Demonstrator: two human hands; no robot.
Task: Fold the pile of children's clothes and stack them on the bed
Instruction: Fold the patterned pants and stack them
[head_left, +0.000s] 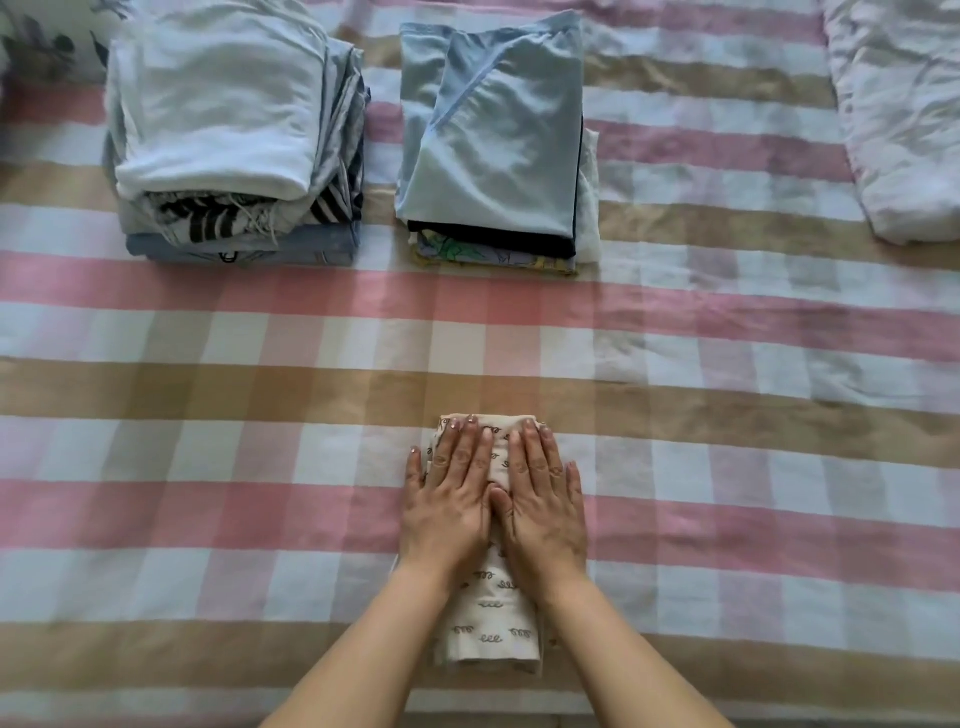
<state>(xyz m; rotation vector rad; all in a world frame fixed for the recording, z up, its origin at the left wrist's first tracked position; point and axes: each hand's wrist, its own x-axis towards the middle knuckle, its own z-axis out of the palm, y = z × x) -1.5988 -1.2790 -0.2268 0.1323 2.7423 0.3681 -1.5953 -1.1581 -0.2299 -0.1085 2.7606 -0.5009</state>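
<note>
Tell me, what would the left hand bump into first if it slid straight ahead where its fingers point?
The left hand would probably cross bare sheet, then meet the right stack topped with pale blue.

Checked bed (208, 338); clothes stacks (236, 130)

Bare forearms (369, 654) — fingernails (471, 420) glossy, perhaps polished.

Bed sheet (208, 364): large checks of pink, tan, white, pale grey-blue. Near centre, folded garment (491, 613): cream, small dark squiggle print. Far left stack (218, 104): pale blue-white top, black-and-white stripes beneath, denim blue base. Far middle stack (498, 145): light blue top, black layer, then purple-green-yellow print. Far right quilt (904, 114): white, faint grey pattern. Far left corner pillow (47, 47): white, dark leaf print.
</note>
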